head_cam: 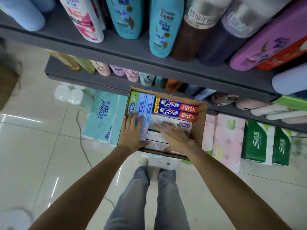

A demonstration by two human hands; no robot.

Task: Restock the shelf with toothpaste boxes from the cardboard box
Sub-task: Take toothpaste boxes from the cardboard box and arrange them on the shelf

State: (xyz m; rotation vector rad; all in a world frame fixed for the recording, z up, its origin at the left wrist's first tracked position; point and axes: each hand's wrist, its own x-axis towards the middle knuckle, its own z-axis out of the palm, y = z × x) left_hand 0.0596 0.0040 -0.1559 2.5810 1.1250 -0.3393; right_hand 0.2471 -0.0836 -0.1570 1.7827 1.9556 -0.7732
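The pale tiled floor [41,146] carries wrapped tissue packs [104,117], green paper packs [264,143] and pink rolls [226,138], while grey shelves [132,48] above hold bottles [162,27].

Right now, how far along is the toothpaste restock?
Nothing looks shelved yet: the cardboard box is packed with toothpaste. In hand: the left hand holds the light blue toothpaste boxes; the right hand lies flat on the white ones. Left: those and the red-and-blue boxes.

My left hand [132,130] grips a light blue toothpaste box [146,119] in the cardboard box [200,123]. Just right of it, my right hand [172,135] lies flat on pale boxes [157,144]; beyond its fingertips lie two red-and-blue boxes [177,110].
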